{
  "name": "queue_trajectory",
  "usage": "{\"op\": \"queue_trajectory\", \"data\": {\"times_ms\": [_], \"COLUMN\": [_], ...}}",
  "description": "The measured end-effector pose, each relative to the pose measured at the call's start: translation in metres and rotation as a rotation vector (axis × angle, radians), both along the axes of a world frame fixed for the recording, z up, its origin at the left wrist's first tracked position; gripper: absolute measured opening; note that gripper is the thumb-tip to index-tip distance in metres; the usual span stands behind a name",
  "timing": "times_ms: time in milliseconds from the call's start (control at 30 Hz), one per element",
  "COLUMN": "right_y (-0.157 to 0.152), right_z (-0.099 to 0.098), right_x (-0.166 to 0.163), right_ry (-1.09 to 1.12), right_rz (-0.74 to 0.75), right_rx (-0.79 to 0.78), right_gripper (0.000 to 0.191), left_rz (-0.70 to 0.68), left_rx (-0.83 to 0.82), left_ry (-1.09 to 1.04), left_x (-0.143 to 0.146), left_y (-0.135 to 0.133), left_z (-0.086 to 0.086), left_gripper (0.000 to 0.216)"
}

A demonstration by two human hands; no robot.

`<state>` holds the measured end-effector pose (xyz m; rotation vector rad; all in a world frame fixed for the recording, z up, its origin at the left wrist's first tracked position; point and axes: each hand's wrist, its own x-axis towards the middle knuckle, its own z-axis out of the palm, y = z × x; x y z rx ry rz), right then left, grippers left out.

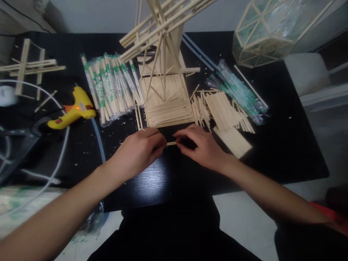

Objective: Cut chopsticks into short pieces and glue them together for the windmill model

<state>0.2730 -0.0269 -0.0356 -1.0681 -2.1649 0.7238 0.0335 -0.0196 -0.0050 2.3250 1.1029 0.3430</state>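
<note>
A short length of thin wooden stick (171,143) spans the gap between my two hands, just above the black table's front half. My left hand (143,148) is closed, its fingertips pinching the left end. From the other side, the curled fingers of my right hand (202,146) hold the right end, with a gap inside the curl. Whether it is one stick or two side by side, I cannot tell. Right beyond my hands lies a flat mat of sticks laid in rows (168,108), under a frame built of sticks (163,40).
Green-and-white wrapped chopsticks (108,83) lie to the left, near a yellow glue gun (73,110) with an orange light. Short cut sticks (202,110) and stick panels (224,110) lie to the right, by empty wrappers (239,90). A geometric stick frame (252,47) stands at back right.
</note>
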Motion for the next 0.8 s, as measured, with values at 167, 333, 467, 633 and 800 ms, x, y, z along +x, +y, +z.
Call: {"op": "queue_trajectory", "data": {"times_ms": [167, 333, 467, 633, 800], "right_y": [0.0001, 0.0005, 0.0001, 0.0001, 0.0009], "right_z": [0.0021, 0.0054, 0.0045, 0.0013, 0.001], "right_x": [0.0, 0.0034, 0.0037, 0.0014, 0.0003], "right_ry": [0.004, 0.015, 0.009, 0.003, -0.009], "right_rz": [0.002, 0.037, 0.04, 0.022, 0.016], "right_rx": [-0.008, -0.047, -0.014, 0.024, 0.024], "right_gripper": [0.024, 0.03, 0.03, 0.026, 0.027], "left_rz": [0.016, 0.008, 0.003, 0.005, 0.006], "left_rx": [0.011, 0.017, 0.023, 0.026, 0.027], "left_ry": [0.0, 0.019, 0.015, 0.008, -0.004], "left_x": [0.0018, 0.0012, 0.0009, 0.0013, 0.002], "left_y": [-0.0012, -0.0016, -0.0012, -0.0016, -0.002], "left_z": [-0.0007, -0.0019, -0.0023, -0.0022, -0.0025], "left_gripper": [0.013, 0.013, 0.012, 0.011, 0.011]}}
